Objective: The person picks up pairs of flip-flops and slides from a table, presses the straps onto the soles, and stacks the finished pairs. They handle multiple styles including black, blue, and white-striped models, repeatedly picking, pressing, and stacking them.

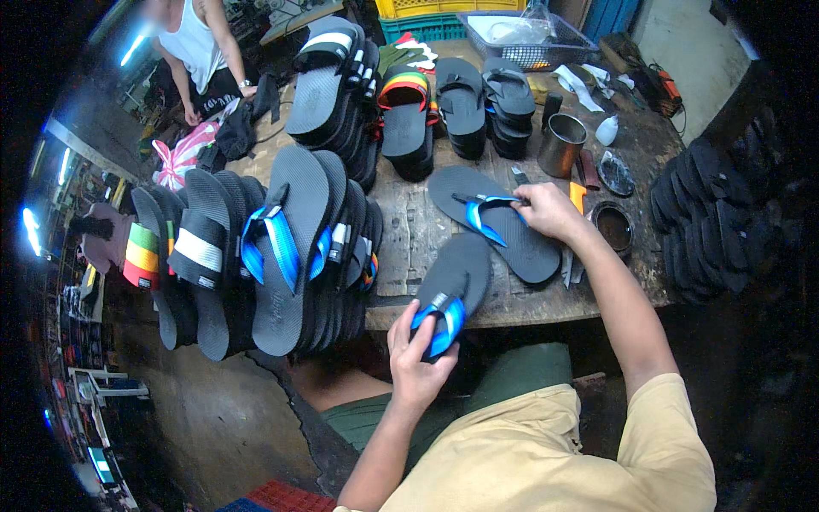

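My left hand (418, 358) grips a black flip-flop (465, 264) with a blue strap near the table's front edge, its fingers on the strap end and the sole pointing away from me. A second black flip-flop (536, 254) with a blue strap lies sole-down on the worn wooden table (409, 243), just beyond the first. My right hand (550, 212) is closed on the right side of its strap, with the fingertips partly hidden. Left of both, a row of stacked blue-strapped flip-flops (294, 239) stands on edge by the table's front.
Stacked striped slides (328, 90) and plain black flip-flops (462, 90) fill the back. A metal cup (565, 141), an orange-handled knife (577, 198), a round tin (612, 224) and a white bottle (606, 130) stand right. Black soles (704, 218) pile at far right. Another person (198, 51) stands back left.
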Available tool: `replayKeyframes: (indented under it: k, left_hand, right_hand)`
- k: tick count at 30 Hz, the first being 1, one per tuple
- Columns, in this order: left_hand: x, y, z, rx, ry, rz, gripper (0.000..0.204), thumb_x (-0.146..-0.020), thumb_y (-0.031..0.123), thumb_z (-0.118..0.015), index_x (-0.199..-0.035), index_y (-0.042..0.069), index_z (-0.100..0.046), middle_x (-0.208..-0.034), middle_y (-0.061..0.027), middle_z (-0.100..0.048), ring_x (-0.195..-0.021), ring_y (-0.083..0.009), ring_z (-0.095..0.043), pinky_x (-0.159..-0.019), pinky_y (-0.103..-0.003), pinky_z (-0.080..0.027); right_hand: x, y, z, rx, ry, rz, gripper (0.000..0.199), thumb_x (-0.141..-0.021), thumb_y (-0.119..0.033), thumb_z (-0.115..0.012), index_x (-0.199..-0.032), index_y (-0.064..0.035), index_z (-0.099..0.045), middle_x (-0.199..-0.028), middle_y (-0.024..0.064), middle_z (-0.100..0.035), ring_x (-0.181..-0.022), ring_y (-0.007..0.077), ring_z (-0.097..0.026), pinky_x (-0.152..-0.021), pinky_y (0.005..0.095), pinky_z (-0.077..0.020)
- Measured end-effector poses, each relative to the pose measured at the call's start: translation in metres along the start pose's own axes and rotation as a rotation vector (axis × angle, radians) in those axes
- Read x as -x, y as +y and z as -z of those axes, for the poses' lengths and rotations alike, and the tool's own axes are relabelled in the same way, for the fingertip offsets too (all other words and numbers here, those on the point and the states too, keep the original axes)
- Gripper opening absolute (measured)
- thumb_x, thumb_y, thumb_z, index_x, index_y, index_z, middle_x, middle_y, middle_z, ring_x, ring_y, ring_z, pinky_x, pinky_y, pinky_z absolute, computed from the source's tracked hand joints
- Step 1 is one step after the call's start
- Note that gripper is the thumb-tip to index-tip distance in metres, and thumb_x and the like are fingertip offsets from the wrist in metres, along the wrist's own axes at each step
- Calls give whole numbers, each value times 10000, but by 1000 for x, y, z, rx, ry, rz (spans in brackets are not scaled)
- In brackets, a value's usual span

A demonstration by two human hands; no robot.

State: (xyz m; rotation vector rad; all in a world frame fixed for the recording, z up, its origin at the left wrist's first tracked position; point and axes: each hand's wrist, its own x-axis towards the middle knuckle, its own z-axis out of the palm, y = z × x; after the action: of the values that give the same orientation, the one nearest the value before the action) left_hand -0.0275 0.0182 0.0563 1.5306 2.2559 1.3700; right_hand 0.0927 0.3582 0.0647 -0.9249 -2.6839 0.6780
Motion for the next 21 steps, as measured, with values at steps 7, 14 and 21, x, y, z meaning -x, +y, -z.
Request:
replayKeyframes:
  k: [7, 14, 21]
  left_hand:
    - [-15, -14, -35, -317, -17, 19, 855, -701, 482, -893, -1318, -31, -597, -1498, -252, -452, -1357, -446, -422, -1112, -543, -385]
    - [55, -12, -13, 303, 186, 544, 486, -1038, 282, -618, -1423, 11, -499, -1391, -161, -534, -1269, -312, -536, -1004, -434, -500]
    - [45, 24, -43, 1395, 110, 995, 469, -1010, 290, -659, -1378, 79, -460, -1317, -129, -611, -1074, -318, -677, -880, -529, -613]
  right_hand:
    - [41, -27, 43, 87, 233, 44, 127, -846, -61, -635, -943, 16, -663, -912, 258, -691, -919, 432, -678, -837, 499, -524]
    - [66, -72, 35, -340, 345, -140, 129, -871, -105, -695, -925, 12, -708, -817, 218, -716, -724, 321, -722, -681, 391, -558]
    - [113, -144, -77, -294, 251, -111, 212, -873, -145, -738, -1005, 14, -687, -747, 224, -684, -717, 389, -708, -650, 458, -565]
